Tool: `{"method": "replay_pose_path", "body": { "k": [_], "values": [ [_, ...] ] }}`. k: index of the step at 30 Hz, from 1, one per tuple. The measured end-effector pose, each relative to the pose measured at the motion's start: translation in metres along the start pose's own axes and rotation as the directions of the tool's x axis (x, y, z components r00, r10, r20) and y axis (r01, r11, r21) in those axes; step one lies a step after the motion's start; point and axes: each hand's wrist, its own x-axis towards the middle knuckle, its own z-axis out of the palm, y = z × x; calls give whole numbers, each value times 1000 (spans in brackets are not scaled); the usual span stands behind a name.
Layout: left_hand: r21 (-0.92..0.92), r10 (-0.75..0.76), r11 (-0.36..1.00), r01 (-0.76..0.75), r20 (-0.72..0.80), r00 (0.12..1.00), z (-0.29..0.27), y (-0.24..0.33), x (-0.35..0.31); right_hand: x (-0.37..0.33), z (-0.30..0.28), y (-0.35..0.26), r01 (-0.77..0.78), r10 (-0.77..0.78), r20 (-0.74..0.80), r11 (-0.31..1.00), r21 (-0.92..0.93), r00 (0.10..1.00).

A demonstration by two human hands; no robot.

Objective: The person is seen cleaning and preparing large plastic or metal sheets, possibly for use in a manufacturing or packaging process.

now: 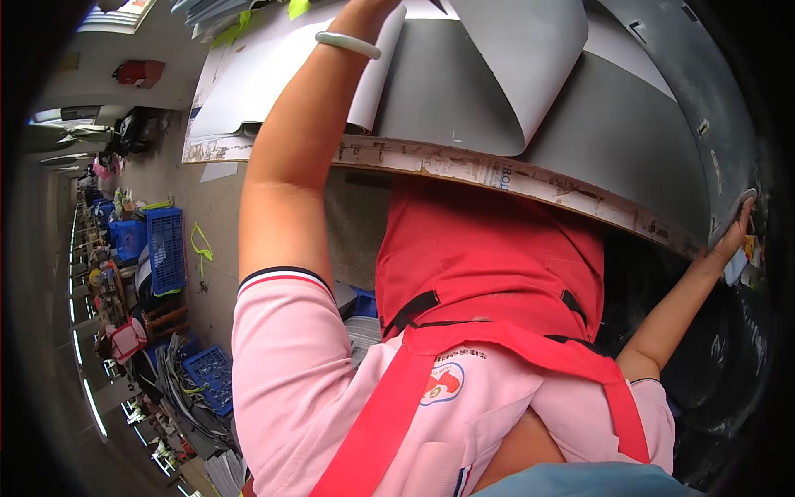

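Note:
My left arm reaches up across a worktable [497, 176], a pale bangle [348, 45] round its wrist. The left hand [373, 5] is cut off by the top edge, so its fingers are hidden. Close by it, a grey sheet [530, 58] is lifted and folded over in a curl. It lies over a larger flat grey sheet [613, 149]. At the table's right end my right hand [733, 236] rests with its fingers stretched along the edge of a long, dark grey strip with small slots [700, 99].
White sheet material [257, 91] with a rolled edge covers the table's left part. Blue crates [166, 248] and piled goods stand on the floor at left. Black plastic [712, 356] bulges below my right hand. A yellow-green strap [201, 246] lies on the floor.

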Motion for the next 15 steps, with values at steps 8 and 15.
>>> {"method": "replay_pose_path", "body": {
  "k": [8,15],
  "values": [
    [80,-155,961,266,-639,754,-359,21,31,11,12,17,-68,79,101,993,-99,992],
    [-152,-429,838,525,-777,460,-467,-93,-130,14,51,63,-332,334,326,941,-63,884]
  ]
}}
